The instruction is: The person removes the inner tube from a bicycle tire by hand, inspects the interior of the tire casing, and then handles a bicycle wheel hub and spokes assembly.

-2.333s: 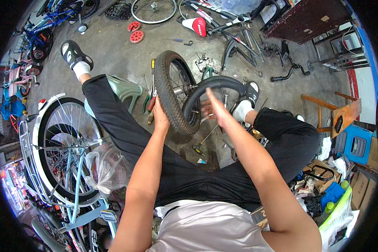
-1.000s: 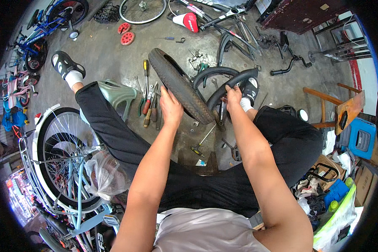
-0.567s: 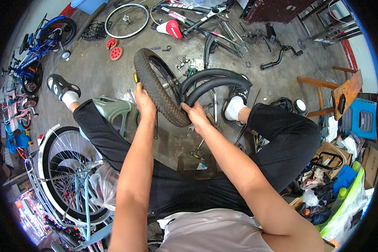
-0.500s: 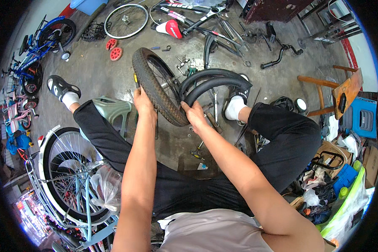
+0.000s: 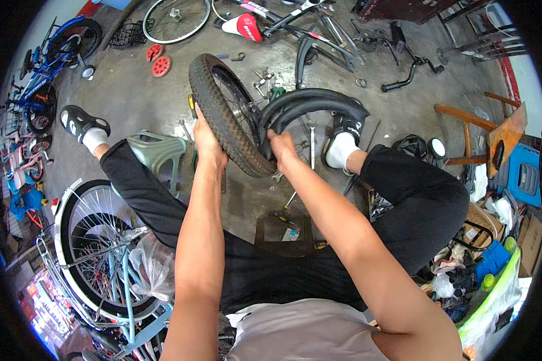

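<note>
A small bicycle wheel (image 5: 218,122) with a knobbly, brownish tyre stands tilted between my hands. My left hand (image 5: 209,146) is closed on its left side, the fingers partly hidden along the tread. From the wheel's right side a black inner tube (image 5: 326,98) loops out toward my right foot. Closed round the tube where it meets the wheel is my right hand (image 5: 282,150), its fingertips hidden behind the tube. The wheel's spokes and hub show only in part.
Beyond the wheel lie hand tools (image 5: 264,83), red discs (image 5: 161,66), a bicycle frame (image 5: 307,43) and handlebars (image 5: 411,77). A spanner (image 5: 312,144) lies right of my right hand. A green stool (image 5: 156,150) stands by my left leg, a wooden chair (image 5: 485,123) at right.
My right hand has shifted slightly up along the wheel's side, and the tube's two strands lie closer together. My left hand still holds the wheel. The whole view has shifted slightly.
</note>
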A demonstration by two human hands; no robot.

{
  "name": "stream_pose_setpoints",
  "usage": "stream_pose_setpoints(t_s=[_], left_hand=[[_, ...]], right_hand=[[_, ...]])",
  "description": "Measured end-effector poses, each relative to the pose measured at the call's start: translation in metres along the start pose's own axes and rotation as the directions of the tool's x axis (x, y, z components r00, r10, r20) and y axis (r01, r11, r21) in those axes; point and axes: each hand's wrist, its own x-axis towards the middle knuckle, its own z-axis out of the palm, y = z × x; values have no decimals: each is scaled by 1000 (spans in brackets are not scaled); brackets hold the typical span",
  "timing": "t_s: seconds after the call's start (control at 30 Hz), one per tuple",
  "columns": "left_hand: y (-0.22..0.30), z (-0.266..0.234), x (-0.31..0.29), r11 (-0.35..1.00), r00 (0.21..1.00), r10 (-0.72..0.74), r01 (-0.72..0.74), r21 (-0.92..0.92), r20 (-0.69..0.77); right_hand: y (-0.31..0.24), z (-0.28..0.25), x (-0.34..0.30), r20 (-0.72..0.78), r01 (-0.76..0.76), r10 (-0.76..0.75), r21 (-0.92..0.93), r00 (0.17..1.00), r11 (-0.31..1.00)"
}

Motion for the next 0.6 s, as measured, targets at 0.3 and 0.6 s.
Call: stream_pose_setpoints(t_s=[0.3,0.6], left_hand=[[-2,10,-6,1000,999,-8,7,-27,-42],[4,19,-7,999,998,-17,15,-39,-62]], right_hand=[[-2,9,90,-193,-18,110,423,975,906],[-89,-39,63,255,10,-109,362,961,932]])
